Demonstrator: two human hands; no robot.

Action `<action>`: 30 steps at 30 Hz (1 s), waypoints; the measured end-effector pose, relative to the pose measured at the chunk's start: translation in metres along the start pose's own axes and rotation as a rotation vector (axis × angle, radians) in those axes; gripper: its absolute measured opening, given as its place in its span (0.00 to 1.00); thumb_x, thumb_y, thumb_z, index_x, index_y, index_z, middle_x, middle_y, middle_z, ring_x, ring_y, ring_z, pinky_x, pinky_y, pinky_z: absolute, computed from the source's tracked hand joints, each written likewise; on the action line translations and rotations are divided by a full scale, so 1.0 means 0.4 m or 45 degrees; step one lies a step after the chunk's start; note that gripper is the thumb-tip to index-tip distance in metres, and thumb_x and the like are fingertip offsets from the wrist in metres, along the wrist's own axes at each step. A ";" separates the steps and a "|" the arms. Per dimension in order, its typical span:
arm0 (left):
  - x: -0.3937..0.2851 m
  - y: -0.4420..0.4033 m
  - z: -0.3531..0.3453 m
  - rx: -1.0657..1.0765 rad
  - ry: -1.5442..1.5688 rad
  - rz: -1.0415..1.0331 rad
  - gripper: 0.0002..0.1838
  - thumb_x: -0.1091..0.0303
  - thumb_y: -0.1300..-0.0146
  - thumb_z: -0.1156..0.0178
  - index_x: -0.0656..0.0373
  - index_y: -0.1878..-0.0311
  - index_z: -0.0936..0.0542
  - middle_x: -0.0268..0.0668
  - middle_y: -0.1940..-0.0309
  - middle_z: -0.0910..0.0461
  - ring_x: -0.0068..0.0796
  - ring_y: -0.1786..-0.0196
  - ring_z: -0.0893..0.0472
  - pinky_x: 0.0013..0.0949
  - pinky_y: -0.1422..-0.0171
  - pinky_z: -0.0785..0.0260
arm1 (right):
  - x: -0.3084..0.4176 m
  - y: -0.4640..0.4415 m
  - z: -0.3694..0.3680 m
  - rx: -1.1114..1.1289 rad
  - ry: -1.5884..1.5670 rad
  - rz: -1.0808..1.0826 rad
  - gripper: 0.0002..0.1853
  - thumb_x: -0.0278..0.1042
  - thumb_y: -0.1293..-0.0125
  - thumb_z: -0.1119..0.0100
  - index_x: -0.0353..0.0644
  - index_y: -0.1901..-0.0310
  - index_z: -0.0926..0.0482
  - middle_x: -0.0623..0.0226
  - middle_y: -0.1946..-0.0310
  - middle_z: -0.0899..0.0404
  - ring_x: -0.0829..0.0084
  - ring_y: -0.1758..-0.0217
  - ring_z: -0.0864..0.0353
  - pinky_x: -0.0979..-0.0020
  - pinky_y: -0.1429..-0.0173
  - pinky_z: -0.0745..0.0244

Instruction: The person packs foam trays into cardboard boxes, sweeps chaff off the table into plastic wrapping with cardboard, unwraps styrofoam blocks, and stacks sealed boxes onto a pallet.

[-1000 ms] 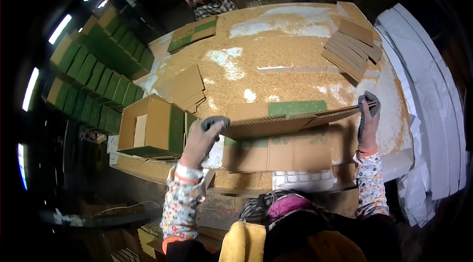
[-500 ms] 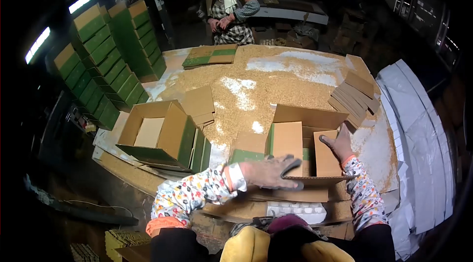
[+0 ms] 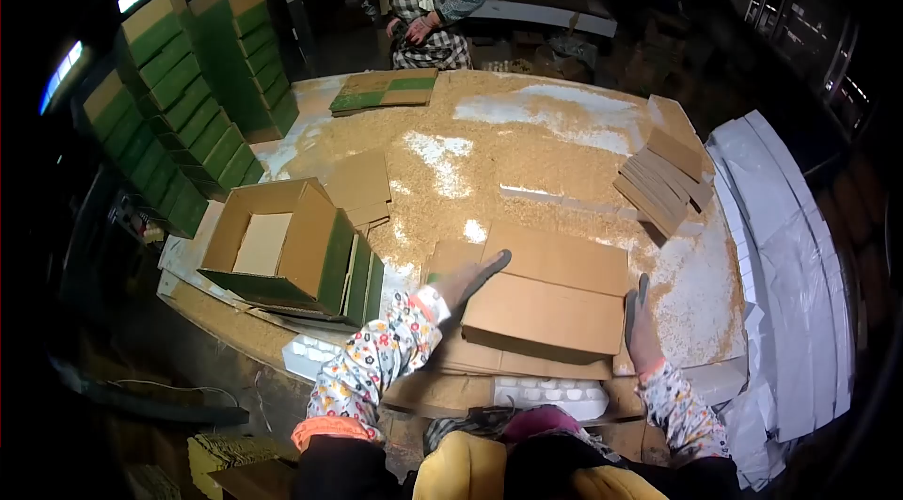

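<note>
A brown cardboard box (image 3: 550, 307) lies in front of me, its top flaps folded flat with a seam across them. My left hand (image 3: 467, 282) grips the box's left end, a grey-tipped digit over the top edge. Against the right end is my right hand (image 3: 643, 331), its grey-tipped digits pointing up; the box sits between the two hands. Part of each hand's fingers is hidden beside the box. Flat cardboard (image 3: 442, 354) lies under and left of it. To the left stands an open green and brown box (image 3: 324, 260) with a pale sheet inside.
Sawdust-like material covers much of the table (image 3: 696, 302). Cardboard pieces (image 3: 658, 185) lie at the right, and flattened green boxes (image 3: 386, 91) at the back. Tall stacks of green boxes (image 3: 188, 105) stand left. White wrapped sheets (image 3: 800, 265) line the right. A person (image 3: 433, 6) stands across the table.
The box's raised flaps are now down and its top is closed. My left hand has moved from the front flap to the left end; my right hand has shifted down the right side.
</note>
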State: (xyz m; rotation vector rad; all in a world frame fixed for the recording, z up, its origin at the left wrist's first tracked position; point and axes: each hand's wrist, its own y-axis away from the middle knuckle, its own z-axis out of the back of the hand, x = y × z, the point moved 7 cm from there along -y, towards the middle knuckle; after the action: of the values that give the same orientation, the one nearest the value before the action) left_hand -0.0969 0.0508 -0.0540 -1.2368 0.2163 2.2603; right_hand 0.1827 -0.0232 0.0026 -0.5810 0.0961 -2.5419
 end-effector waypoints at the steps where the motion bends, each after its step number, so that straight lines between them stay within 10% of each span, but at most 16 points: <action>1: -0.036 0.010 -0.001 0.110 -0.060 -0.351 0.27 0.52 0.31 0.60 0.53 0.32 0.45 0.59 0.39 0.41 0.44 0.40 0.32 0.35 0.34 0.42 | -0.051 0.025 -0.031 -0.046 -0.170 -0.085 0.39 0.58 0.37 0.53 0.36 0.35 0.48 0.44 0.35 0.48 0.51 0.31 0.48 0.58 0.30 0.53; 3: -0.103 0.017 -0.020 0.362 0.386 0.452 0.38 0.52 0.39 0.48 0.60 0.32 0.50 0.58 0.37 0.43 0.47 0.35 0.38 0.36 0.32 0.46 | -0.111 0.057 -0.072 -0.182 -0.506 -0.261 0.38 0.57 0.37 0.52 0.38 0.34 0.48 0.46 0.35 0.46 0.52 0.32 0.45 0.57 0.31 0.48; 7: -0.293 0.181 0.013 -0.421 -0.396 -0.593 0.48 0.58 0.55 0.31 0.59 0.34 0.48 0.58 0.38 0.46 0.53 0.35 0.41 0.47 0.31 0.51 | -0.117 -0.076 0.077 -0.063 -0.546 -0.082 0.36 0.48 0.40 0.45 0.35 0.36 0.45 0.48 0.38 0.40 0.60 0.39 0.35 0.63 0.37 0.39; 9: -0.158 0.231 -0.034 0.153 -0.876 -0.444 0.25 0.64 0.47 0.40 0.60 0.46 0.31 0.52 0.45 0.35 0.50 0.42 0.34 0.49 0.38 0.43 | -0.129 -0.047 0.089 0.023 -0.610 -0.067 0.35 0.44 0.42 0.42 0.34 0.37 0.43 0.49 0.39 0.38 0.64 0.43 0.29 0.66 0.40 0.34; 11: -0.023 0.256 0.080 -0.317 -0.511 0.156 0.16 0.66 0.41 0.45 0.63 0.51 0.25 0.47 0.53 0.27 0.43 0.49 0.27 0.41 0.40 0.38 | -0.180 -0.071 -0.107 0.202 -1.193 -0.654 0.38 0.44 0.43 0.40 0.32 0.37 0.45 0.45 0.44 0.33 0.64 0.46 0.28 0.72 0.43 0.33; 13: -0.006 0.185 0.198 -0.999 0.649 0.352 0.22 0.66 0.38 0.46 0.68 0.43 0.33 0.45 0.46 0.30 0.36 0.44 0.30 0.36 0.37 0.43 | -0.141 -0.064 -0.133 0.047 -1.222 -0.689 0.44 0.46 0.42 0.40 0.26 0.35 0.52 0.43 0.42 0.36 0.60 0.38 0.36 0.70 0.35 0.42; 17: -0.072 -0.009 0.158 -0.796 -0.195 0.381 0.25 0.71 0.40 0.45 0.65 0.40 0.38 0.48 0.46 0.33 0.39 0.40 0.36 0.35 0.33 0.50 | -0.162 -0.107 -0.179 -0.110 -0.752 -0.090 0.36 0.44 0.38 0.45 0.36 0.34 0.48 0.49 0.44 0.33 0.62 0.39 0.34 0.68 0.38 0.37; 20: 0.053 -0.027 0.185 -0.687 0.173 0.519 0.21 0.78 0.43 0.46 0.63 0.45 0.32 0.42 0.51 0.28 0.31 0.49 0.29 0.31 0.42 0.39 | -0.390 -0.237 -0.261 -0.333 -2.467 -0.832 0.11 0.38 0.36 0.49 0.44 0.55 0.28 0.73 0.72 0.32 0.82 0.74 0.31 0.81 0.72 0.31; 22: 0.089 -0.020 0.187 -0.732 0.275 0.555 0.18 0.80 0.44 0.47 0.63 0.48 0.29 0.41 0.52 0.28 0.30 0.51 0.28 0.30 0.43 0.37 | -0.603 -0.321 -0.411 -0.296 -2.567 -0.892 0.09 0.40 0.38 0.46 0.44 0.62 0.26 0.72 0.78 0.32 0.73 0.77 0.32 0.76 0.72 0.32; 25: 0.111 -0.009 0.189 -0.776 0.210 0.645 0.20 0.82 0.46 0.47 0.65 0.47 0.31 0.40 0.51 0.29 0.29 0.49 0.29 0.29 0.42 0.38 | -0.662 -0.447 -0.473 -0.614 -2.299 -1.722 0.10 0.42 0.40 0.44 0.45 0.68 0.27 0.65 0.78 0.28 0.69 0.75 0.27 0.67 0.74 0.30; 30: 0.066 -0.041 0.183 -0.801 0.410 0.810 0.23 0.84 0.45 0.48 0.63 0.44 0.33 0.36 0.52 0.29 0.25 0.51 0.29 0.26 0.44 0.36 | -0.861 -0.657 -0.681 -0.246 -0.860 -1.294 0.32 0.42 0.53 0.33 0.45 0.44 0.31 0.60 0.64 0.21 0.65 0.65 0.22 0.67 0.59 0.27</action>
State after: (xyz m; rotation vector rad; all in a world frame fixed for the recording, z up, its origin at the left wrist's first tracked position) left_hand -0.1528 0.1032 -0.0322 -2.1046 0.0018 2.7632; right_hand 0.2065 0.3656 -0.3295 -1.9203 -0.2674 -3.0684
